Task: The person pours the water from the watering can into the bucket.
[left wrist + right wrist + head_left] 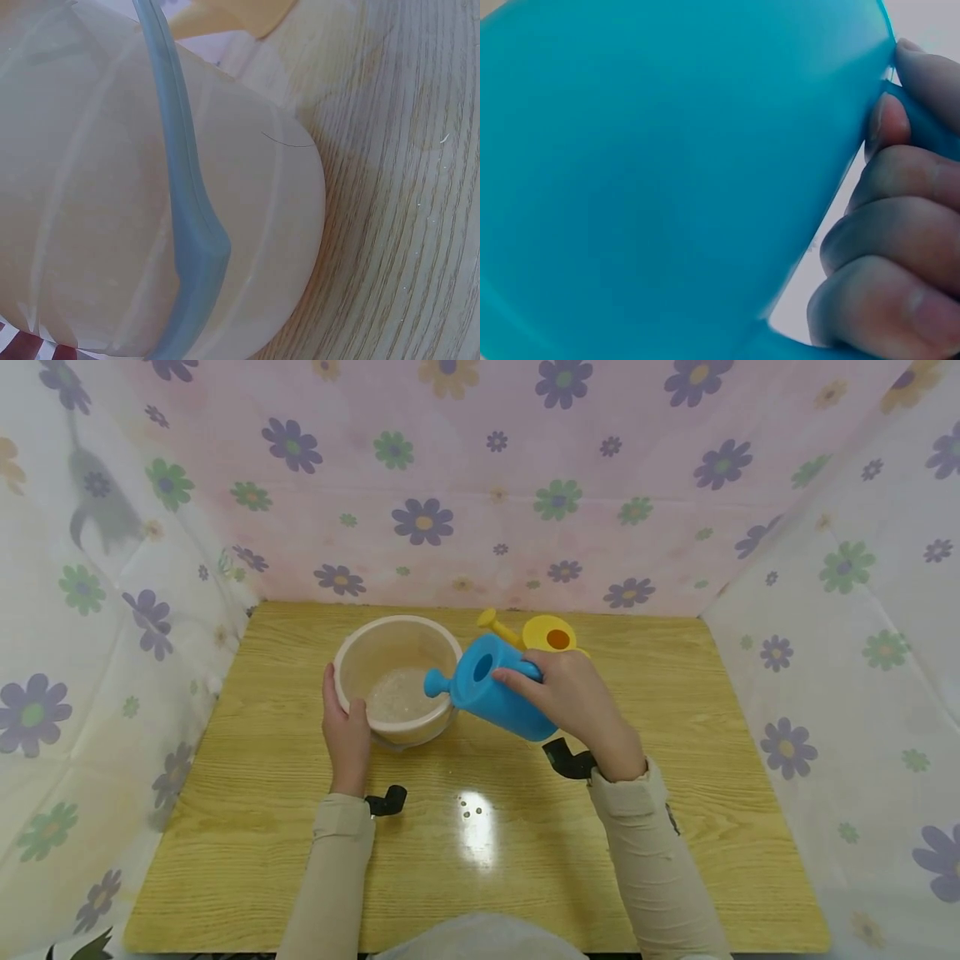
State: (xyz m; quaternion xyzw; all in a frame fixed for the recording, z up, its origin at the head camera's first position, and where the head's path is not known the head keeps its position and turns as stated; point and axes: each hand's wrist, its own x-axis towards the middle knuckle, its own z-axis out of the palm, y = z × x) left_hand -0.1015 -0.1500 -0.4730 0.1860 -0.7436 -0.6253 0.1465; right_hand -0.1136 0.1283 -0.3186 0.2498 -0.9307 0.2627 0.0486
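Note:
A pale round bucket (352,647) stands on the table, its bottom glistening as if wet. My left hand (347,739) holds the bucket's near left side, thumb by the rim and fingers along the outer wall. The bucket's blue-grey handle (191,202) hangs down its side in the left wrist view. My right hand (573,697) grips the handle of a blue watering can (502,693), fingers curled round it. The can tilts left, its spout over the bucket's right rim; no stream is discernible. Curled fingers (900,180) show beside the can's blue wall in the right wrist view.
A yellow watering can (536,631) stands behind the blue one, partly hidden. Several small pebble-like bits (467,814) lie on the wooden table (525,877) near a bright reflection. Flowered cloth (495,468) walls in the back and sides. Black wrist mounts (388,802) sit by the cuffs.

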